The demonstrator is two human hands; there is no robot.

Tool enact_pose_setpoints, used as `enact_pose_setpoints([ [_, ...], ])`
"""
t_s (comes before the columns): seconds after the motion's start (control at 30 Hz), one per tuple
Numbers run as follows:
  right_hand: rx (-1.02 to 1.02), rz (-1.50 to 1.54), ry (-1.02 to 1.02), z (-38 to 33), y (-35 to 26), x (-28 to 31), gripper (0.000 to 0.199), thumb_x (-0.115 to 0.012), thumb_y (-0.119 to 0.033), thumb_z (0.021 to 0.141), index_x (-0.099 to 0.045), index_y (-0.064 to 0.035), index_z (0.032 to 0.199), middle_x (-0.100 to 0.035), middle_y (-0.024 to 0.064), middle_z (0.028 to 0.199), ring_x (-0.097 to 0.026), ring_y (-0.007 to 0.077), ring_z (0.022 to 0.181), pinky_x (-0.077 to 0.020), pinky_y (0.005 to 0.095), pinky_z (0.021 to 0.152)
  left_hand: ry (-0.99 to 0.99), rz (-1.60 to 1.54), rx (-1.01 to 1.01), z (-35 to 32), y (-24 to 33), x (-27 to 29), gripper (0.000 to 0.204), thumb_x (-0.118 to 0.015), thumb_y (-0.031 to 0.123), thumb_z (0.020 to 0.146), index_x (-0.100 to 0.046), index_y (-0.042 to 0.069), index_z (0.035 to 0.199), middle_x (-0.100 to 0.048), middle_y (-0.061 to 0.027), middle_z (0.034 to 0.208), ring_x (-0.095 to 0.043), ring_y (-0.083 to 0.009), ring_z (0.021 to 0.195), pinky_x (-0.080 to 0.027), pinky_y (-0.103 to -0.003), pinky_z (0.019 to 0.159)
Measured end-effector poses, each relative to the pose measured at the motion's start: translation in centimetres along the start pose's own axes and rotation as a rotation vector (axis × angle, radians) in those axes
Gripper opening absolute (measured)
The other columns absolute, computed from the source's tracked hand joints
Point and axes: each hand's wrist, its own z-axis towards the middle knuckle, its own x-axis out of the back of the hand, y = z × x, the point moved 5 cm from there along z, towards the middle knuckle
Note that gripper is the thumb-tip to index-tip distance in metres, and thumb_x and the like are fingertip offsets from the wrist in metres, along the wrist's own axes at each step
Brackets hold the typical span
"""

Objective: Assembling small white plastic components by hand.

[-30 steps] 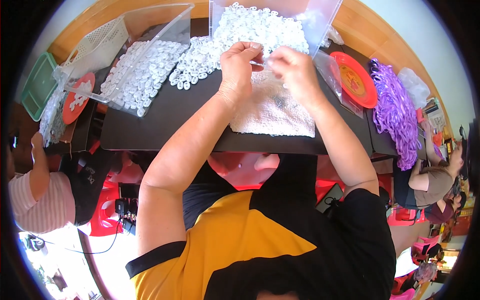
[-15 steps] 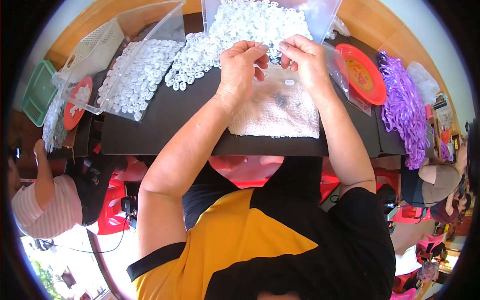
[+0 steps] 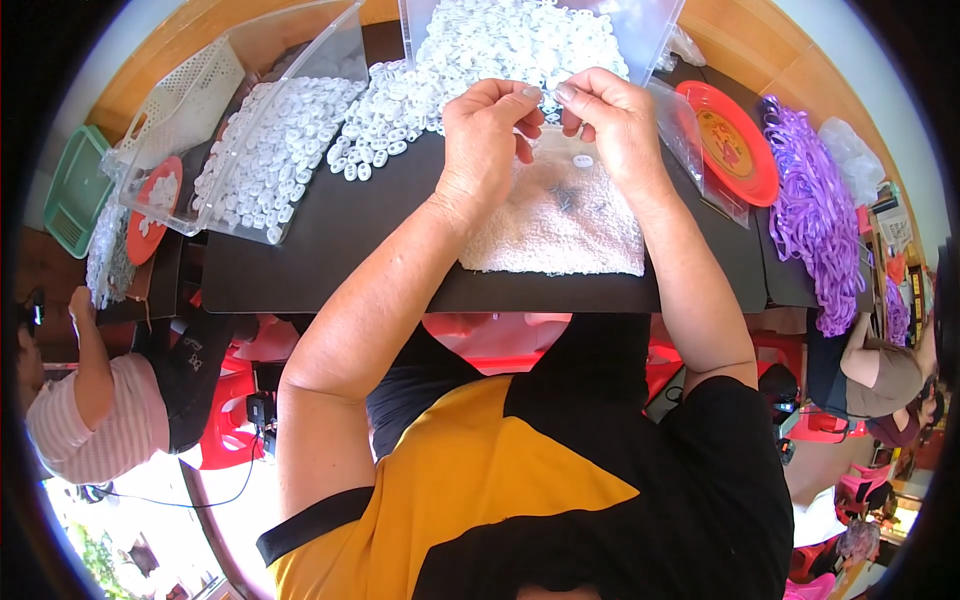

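Note:
My left hand (image 3: 488, 125) and my right hand (image 3: 612, 120) are raised close together over the far side of the table, each with thumb and forefinger pinched. Whatever sits between the fingertips is too small to make out. Below them lies a pale, fuzzy cloth (image 3: 540, 235), with several tiny dark pieces (image 3: 565, 197) on it. One white oval piece (image 3: 582, 161) lies at the cloth's far edge. Just beyond my hands, many small white oval pieces (image 3: 510, 45) fill a clear bin and spill leftward onto the dark table (image 3: 370, 230).
Left stands a clear box (image 3: 280, 160) of white pieces, near a red plate (image 3: 140, 240) and a green tray (image 3: 72, 200). On the right are a red plate (image 3: 755, 180) and a heap of purple ribbon (image 3: 815, 220). People sit at both sides.
Both hands keep the same pinched pose, their fingertips now slightly nearer each other. The surroundings shift only slightly in the picture.

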Motion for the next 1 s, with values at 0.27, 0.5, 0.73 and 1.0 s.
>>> enact_pose_setpoints([
  [0.27,0.004,0.008,0.014,0.0,0.1,0.4,0.017,-0.065,-0.017,0.087,-0.064,-0.0016,0.081,-0.057,-0.0007,0.064,-0.051,0.0061,0.059,-0.04,0.0215,0.054,0.011,0.006,-0.017,-0.1,0.2,0.0,0.014,-0.061,0.011,0.089,-0.062,-0.002,0.092,-0.061,-0.0059,0.076,-0.056,-0.0132,0.066,-0.042,-0.025,0.051],
  [0.5,0.018,0.055,-0.041,-0.3,0.1,-0.5,0.015,-0.064,-0.017,0.088,-0.065,-0.0028,0.083,-0.058,-0.0013,0.065,-0.051,0.0048,0.06,-0.0377,0.0203,0.052,-0.001,0.033,-0.023,-0.1,-0.1,-0.1,0.014,-0.061,0.011,0.09,-0.062,-0.002,0.093,-0.061,-0.0066,0.076,-0.056,-0.0137,0.067,-0.042,-0.026,0.053],
  [0.73,-0.039,0.078,-0.172,0.2,0.3,0.9,0.018,-0.056,-0.019,0.093,-0.065,-0.0035,0.09,-0.061,0.0,0.072,-0.055,0.0067,0.065,-0.0378,0.0204,0.059,-0.131,-0.103,-0.042,0.0,0.4,-0.5,0.015,-0.063,0.007,0.089,-0.062,-0.004,0.101,-0.063,-0.0088,0.085,-0.058,-0.0161,0.072,-0.046,-0.028,0.06],
  [1.0,-0.075,0.171,-0.352,0.1,-0.7,2.0,0.017,-0.062,-0.02,0.088,-0.066,-0.0041,0.082,-0.061,0.0002,0.066,-0.056,0.007,0.061,-0.038,0.0203,0.055,-0.26,0.027,-0.151,-0.5,1.3,-1.4,0.022,-0.072,-0.002,0.079,-0.064,-0.003,0.1,-0.067,-0.008,0.082,-0.059,-0.0121,0.064,-0.047,-0.024,0.053],
])
